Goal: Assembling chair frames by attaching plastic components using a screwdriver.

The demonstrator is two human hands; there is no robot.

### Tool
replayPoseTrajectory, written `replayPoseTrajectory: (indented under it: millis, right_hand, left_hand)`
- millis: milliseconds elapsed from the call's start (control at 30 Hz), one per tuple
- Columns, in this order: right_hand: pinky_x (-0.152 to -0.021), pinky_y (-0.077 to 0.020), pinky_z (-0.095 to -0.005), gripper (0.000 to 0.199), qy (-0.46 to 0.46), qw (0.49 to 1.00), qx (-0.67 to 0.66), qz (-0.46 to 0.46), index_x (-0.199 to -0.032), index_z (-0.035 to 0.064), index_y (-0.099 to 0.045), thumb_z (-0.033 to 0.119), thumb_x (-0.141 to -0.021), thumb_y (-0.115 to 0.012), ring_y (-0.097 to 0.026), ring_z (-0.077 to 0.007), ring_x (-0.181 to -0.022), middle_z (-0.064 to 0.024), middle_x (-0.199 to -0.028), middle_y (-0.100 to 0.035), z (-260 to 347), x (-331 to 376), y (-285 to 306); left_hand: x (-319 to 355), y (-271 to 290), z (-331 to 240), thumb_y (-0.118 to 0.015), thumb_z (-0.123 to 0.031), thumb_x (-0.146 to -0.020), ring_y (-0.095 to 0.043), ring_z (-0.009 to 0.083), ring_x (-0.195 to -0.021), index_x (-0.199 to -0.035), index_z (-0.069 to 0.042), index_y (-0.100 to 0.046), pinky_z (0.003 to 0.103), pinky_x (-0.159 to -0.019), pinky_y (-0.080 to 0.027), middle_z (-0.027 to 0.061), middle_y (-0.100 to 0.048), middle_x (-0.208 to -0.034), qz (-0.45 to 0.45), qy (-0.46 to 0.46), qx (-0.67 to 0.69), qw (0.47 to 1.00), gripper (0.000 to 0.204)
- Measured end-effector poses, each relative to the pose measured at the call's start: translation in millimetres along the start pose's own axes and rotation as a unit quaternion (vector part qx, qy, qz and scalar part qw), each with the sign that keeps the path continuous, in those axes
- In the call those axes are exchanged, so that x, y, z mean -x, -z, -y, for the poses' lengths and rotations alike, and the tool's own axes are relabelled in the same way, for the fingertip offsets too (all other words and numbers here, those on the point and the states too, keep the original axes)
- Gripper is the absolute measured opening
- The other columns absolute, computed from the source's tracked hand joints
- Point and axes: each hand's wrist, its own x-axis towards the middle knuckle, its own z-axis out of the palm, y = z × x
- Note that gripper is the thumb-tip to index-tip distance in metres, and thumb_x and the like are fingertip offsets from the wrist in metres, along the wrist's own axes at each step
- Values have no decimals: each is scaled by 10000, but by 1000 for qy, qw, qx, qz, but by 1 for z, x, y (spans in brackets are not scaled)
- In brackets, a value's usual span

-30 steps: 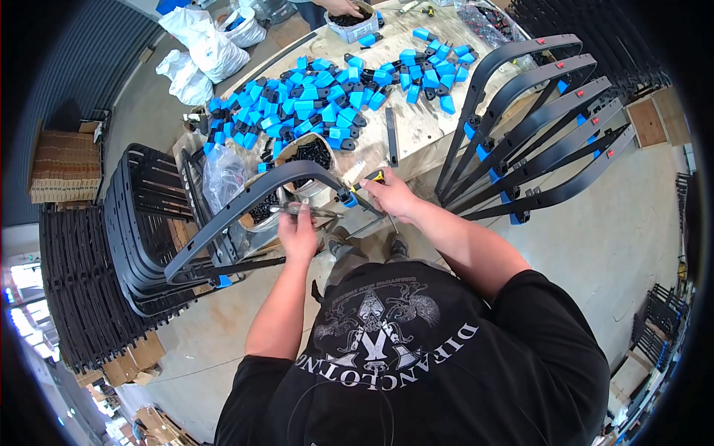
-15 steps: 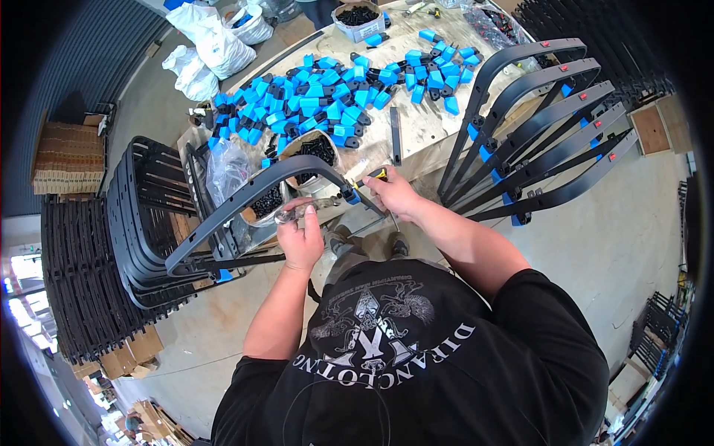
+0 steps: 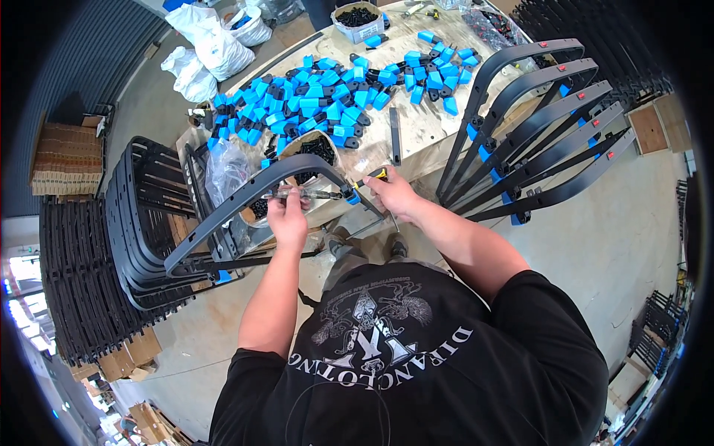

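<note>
Workshop, grey concrete floor (image 3: 595,245), light wooden table (image 3: 416,141) at top centre. Table carries a big scatter of blue-and-black plastic parts (image 3: 327,89), too many to count, plus one white tub of black bits (image 3: 357,18) at the top edge and one round tub of black bits (image 3: 316,149) near the front edge. Two white bags (image 3: 212,44) on the floor, upper left. Five curved black frames (image 3: 543,126) lean against the table at upper right. Tall stack of the same frames (image 3: 141,215) at left, count unclear. Cardboard box (image 3: 67,156) far left. One curved black frame (image 3: 245,201) lies across centre frame, in front of the table. Left hand (image 3: 286,215) is closed around it and a thin metal rod. Right hand (image 3: 390,195) is closed on a yellow-handled tool (image 3: 372,177), just right of the frame's bend.
</note>
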Motion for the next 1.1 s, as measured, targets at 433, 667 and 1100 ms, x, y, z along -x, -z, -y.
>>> replayPoseTrajectory:
  millis: [433,667,1100]
  right_hand:
    - [-541,-424,-285,401,1,1000,20,-10,-1189,58,-468,290,-966,-708,-498,-115,-643,-40,-841,-556,-2,-2,-1]
    - [-515,-409,-285,388,14,1000,5,-11,-1188,61,-467,276,-968,-704,-484,-109,-616,-31,-813,-548,-8,-5,0]
    - [-583,-441,-283,320,4,1000,-8,3,-1149,91,-459,260,-993,-681,-494,-113,-660,-20,-834,-538,2,6,-5]
  left_hand:
    - [-27,0,11,-621,-131,-998,-619,130,-667,-1041,-15,-592,297,-594,-512,70,-658,-848,5,133,32,991,127]
    - [41,-8,-14,-649,-34,-943,-646,180,-941,-1085,-12,-583,309,-846,-515,102,-679,-1057,83,-139,-88,983,157]
    - [72,2,5,-733,-62,-658,-627,314,-1046,-1085,-109,-642,422,-909,-531,87,-613,-1299,332,-377,-442,743,440]
